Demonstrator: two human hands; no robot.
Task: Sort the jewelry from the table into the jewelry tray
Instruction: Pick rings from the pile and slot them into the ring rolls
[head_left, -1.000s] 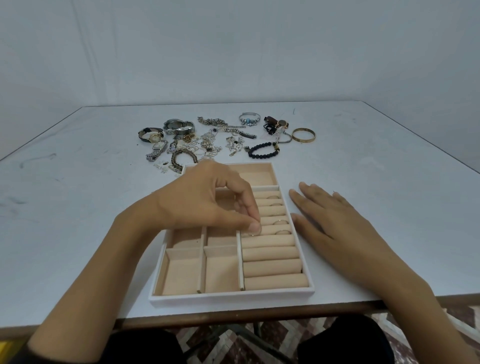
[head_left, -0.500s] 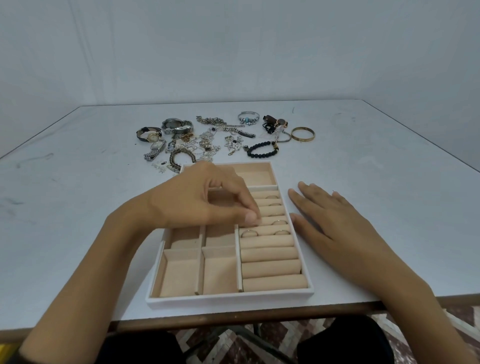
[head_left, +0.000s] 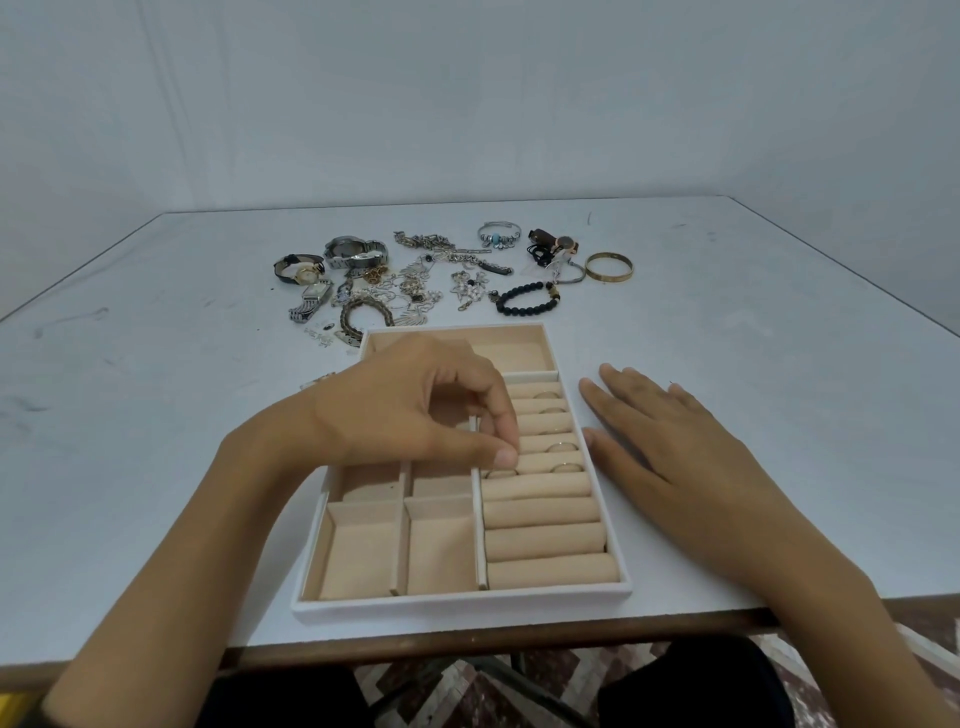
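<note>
The jewelry tray (head_left: 457, 605) sits at the near edge of the bench (head_left: 156, 415), white rim with beige lining. It's got square compartments down the tray's left side, one long compartment across its far end, and ring rolls (head_left: 545, 540) stacked down its right side.

The person's left hand (head_left: 415, 415) is over the middle of the tray. Its fingers are curled down and the thumb tip is pressed up against them, right at the left end of the ring rolls. Honestly can't tell if anything tiny is pinched in there. A thin ring (head_left: 501, 473) is tucked in the slot just under that thumb tip. Whether the thumb touches it is hard to say. A few more rings (head_left: 563, 447) sit in the slots nearer the tray's right wall.

The right hand (head_left: 691, 457) lies palm down on the bench just to the right of the tray. Its fingers are straight and a bit spread, holding nothing, and the thumb is right beside the rim.

The rest of the jewelry is still out on the bench, just past the tray's far edge:
- a tangle of silver chains (head_left: 415, 280)
- a steel watch (head_left: 356, 252) off to the far left
- a black bead bracelet (head_left: 524, 299) close to the tray's far right corner
- a gold bangle (head_left: 609, 267) further right of that
- a blue-bead charm bracelet (head_left: 498, 236) further back
</note>
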